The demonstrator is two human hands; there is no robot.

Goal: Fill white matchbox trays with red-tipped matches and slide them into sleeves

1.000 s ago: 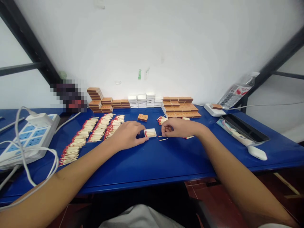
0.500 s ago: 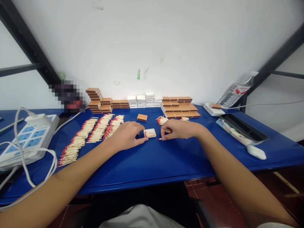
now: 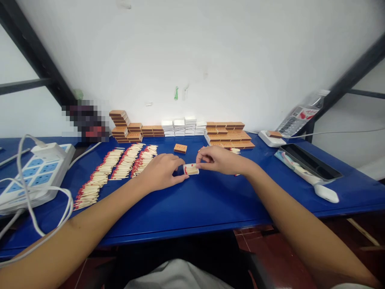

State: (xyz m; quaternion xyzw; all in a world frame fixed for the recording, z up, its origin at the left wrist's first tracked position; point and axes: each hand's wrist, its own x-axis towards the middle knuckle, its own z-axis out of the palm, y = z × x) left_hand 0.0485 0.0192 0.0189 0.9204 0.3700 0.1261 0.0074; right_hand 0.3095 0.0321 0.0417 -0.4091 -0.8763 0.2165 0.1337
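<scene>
On the blue tabletop lies a small white matchbox tray (image 3: 196,171) with several red-tipped matches in it. My left hand (image 3: 164,170) steadies its left end between thumb and fingers. Over the tray's right end, my right hand (image 3: 215,159) pinches a match (image 3: 193,165), its red head pointing left; whether more than one is in the pinch I cannot tell. Just behind the tray lies an orange matchbox sleeve (image 3: 180,148). A small pile of matches (image 3: 234,151) lies behind my right hand and is partly hidden by it.
Three long rows of matches (image 3: 100,176) lie to the left. Stacked orange matchboxes (image 3: 230,136) and white trays (image 3: 173,128) line the wall. A power strip (image 3: 45,172) with cables stands far left; a black case (image 3: 309,160), white earbud case (image 3: 326,193) and bottle (image 3: 303,114) are right.
My right hand has moved left and slightly up from the tabletop to the tray, bringing a match over it. My left hand stays at the tray.
</scene>
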